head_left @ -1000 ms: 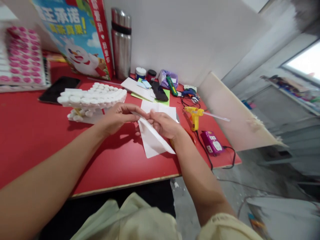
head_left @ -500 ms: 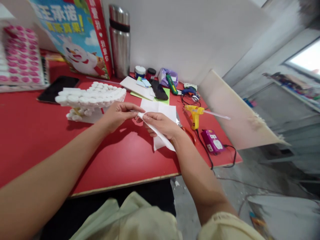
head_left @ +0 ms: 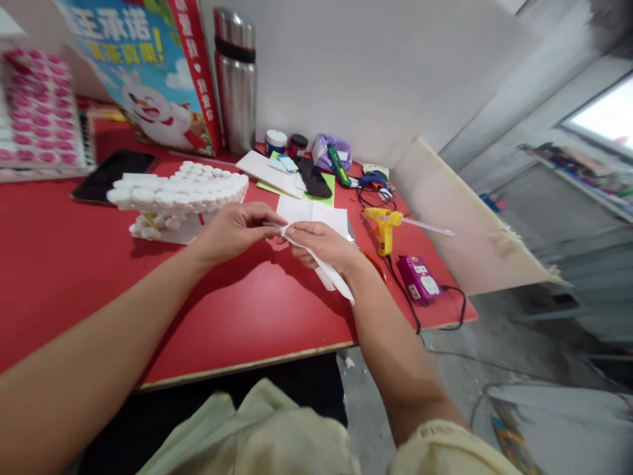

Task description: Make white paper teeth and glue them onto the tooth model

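A thin white sheet (head_left: 333,277), paper or tissue, is gathered to a narrow twisted end between my two hands. My left hand (head_left: 240,231) pinches that narrow end with thumb and fingers. Close against it, my right hand (head_left: 320,243) is closed around the sheet, whose wider part hangs out below the palm toward the wrist. Behind the hands a flat white sheet of paper (head_left: 319,214) lies on the red table (head_left: 237,316). Left of my left hand stands a white structure covered in rounded tufts (head_left: 182,191).
A yellow glue gun (head_left: 386,227) with a glue stick and a purple power socket (head_left: 419,278) stand at right, their cords trailing. Toward the wall are a steel thermos (head_left: 235,82), a green cutter (head_left: 339,165), small jars and papers. A black phone (head_left: 113,173) lies left.
The sheet has become narrower and more tightly gathered, its loose lower part folding in under my right hand. Both hands stay nearly in place, with the fingers shifting slightly.
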